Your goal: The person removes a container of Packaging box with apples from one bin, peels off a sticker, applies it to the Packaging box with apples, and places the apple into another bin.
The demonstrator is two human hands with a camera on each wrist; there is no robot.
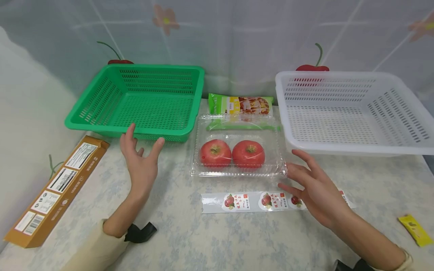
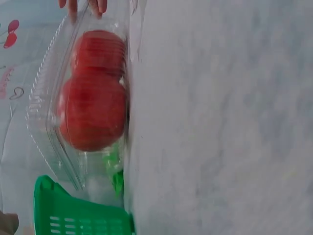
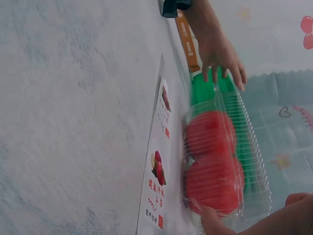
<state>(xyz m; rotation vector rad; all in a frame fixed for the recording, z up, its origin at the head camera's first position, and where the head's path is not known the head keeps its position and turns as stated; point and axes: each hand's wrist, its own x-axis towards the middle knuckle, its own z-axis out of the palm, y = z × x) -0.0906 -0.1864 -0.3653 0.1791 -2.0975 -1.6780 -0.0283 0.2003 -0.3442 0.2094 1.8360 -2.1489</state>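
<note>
Clamshell box (image 1: 238, 150) sits closed on the table (image 1: 217, 233), two red apples (image 1: 232, 153) inside, side by side. Head view: your left hand (image 1: 140, 162) hovers left of the box, well apart from it, fingers straight and spread, holding nothing. Your right hand (image 1: 313, 186) is just off the box's right corner, fingers relaxed and apart, nothing gripped; can't tell if a fingertip touches the plastic. Label strip (image 1: 252, 201) lies in front of the box, its right end under your right hand. Green basket (image 1: 142, 99) is behind-left of the box, white basket (image 1: 349, 109) behind-right, snack pack (image 1: 240, 104) directly behind it. Brown carton (image 1: 57, 190) lies far left of the box, yellow packet (image 1: 415, 229) far right.

Left wrist view: box (image 2: 80, 105) lies on its side in frame, both apples (image 2: 93, 93) visible through the lid. Green basket corner (image 2: 80, 213) is just past the box's end. Fingertips (image 2: 83, 7) of your other hand show at the far end of the box; contact unclear.

Right wrist view: box (image 3: 222, 164) with apples (image 3: 212, 164), label strip (image 3: 159, 176) right beside it. Your right hand's fingertip (image 3: 212, 220) is at the box's near edge, looks touching. Your left hand (image 3: 222, 56) is beyond the box, fingers extended, empty.
</note>
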